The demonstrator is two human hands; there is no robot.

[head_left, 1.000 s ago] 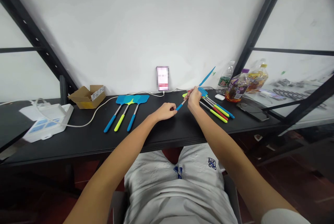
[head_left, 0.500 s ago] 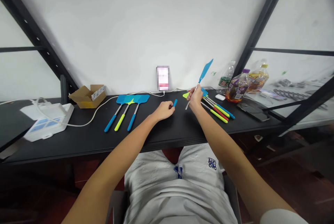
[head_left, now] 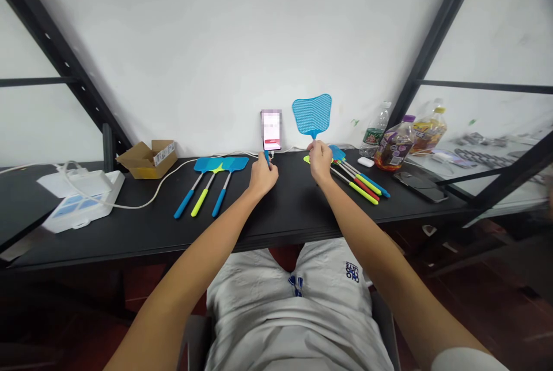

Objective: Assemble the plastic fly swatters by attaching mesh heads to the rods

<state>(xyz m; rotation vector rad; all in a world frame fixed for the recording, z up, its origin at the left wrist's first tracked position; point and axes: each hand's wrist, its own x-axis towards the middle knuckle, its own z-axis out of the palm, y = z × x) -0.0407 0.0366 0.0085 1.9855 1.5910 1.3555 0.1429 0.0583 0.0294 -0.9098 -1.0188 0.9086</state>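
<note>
My right hand point(head_left: 320, 162) is shut on the shaft of a fly swatter, holding its blue mesh head point(head_left: 311, 113) upright above the table. My left hand point(head_left: 263, 178) grips a short blue handle piece point(head_left: 266, 156) standing upright from my fingers. Three long-handled swatters point(head_left: 221, 164) lie side by side left of my hands. Next to my right hand lies a bundle of swatters with blue, green and red grips point(head_left: 360, 184). Their heads are partly hidden behind my right hand.
The black table point(head_left: 129, 238) runs along a white wall. Behind it stand a blurred upright phone point(head_left: 271, 129) on a cable, a cardboard box point(head_left: 147, 161), and several bottles point(head_left: 394, 151). A black phone point(head_left: 419, 186) lies at right, and a white plastic box point(head_left: 82, 204) at left.
The swatter has turned from tilted to upright, showing its full mesh face. My left hand has lifted the blue handle piece upright and moved it farther from me.
</note>
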